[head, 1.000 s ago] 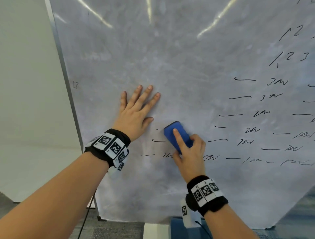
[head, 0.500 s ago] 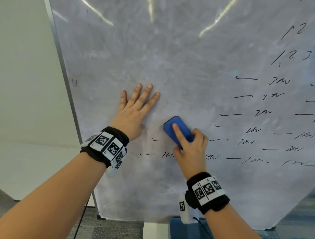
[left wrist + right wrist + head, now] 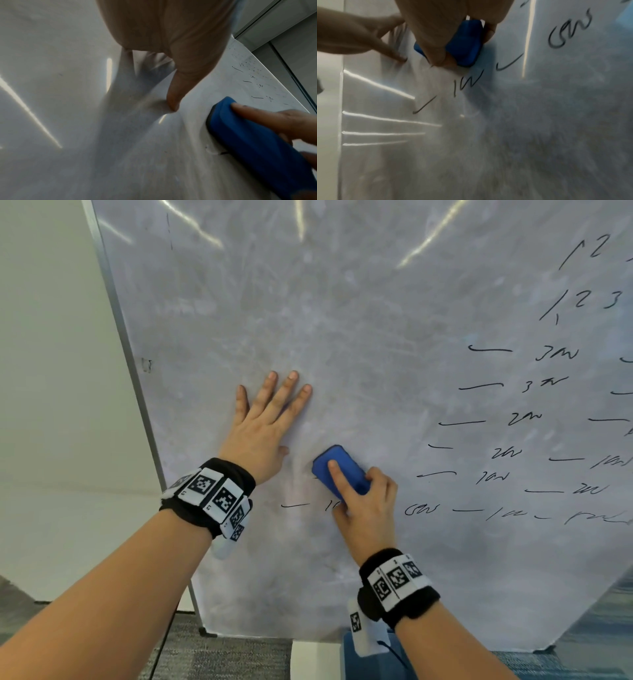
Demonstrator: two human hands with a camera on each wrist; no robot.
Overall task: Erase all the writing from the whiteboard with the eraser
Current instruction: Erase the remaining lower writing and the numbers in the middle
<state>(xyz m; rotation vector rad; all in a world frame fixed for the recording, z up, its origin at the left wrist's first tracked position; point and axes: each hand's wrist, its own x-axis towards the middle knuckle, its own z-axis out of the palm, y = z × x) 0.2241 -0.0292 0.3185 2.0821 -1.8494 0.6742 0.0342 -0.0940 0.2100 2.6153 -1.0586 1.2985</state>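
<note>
A large whiteboard [image 3: 359, 320] fills the head view, smudged grey on its left and middle. Black writing [image 3: 524, 419] in rows of dashes and scribbles covers its right side, and a bottom row [image 3: 296, 505] runs under my hands. My right hand [image 3: 366, 505] grips a blue eraser [image 3: 337, 470] flat against the board, index finger lying along its back. The eraser [image 3: 254, 138] shows in the left wrist view and the eraser [image 3: 464, 43] in the right wrist view, above the strokes [image 3: 467, 82]. My left hand [image 3: 267, 422] presses flat on the board, fingers straight, just left of the eraser.
The board's metal frame edge [image 3: 130, 364] runs down the left, with a pale wall [image 3: 51, 371] beyond it. Grey carpet [image 3: 222, 659] lies below the board. A blue and white object [image 3: 318, 662] stands at the board's foot.
The eraser and my right hand have slid a little left and down; the dash left of the eraser is now wiped away. My left hand stays flat in place.
</note>
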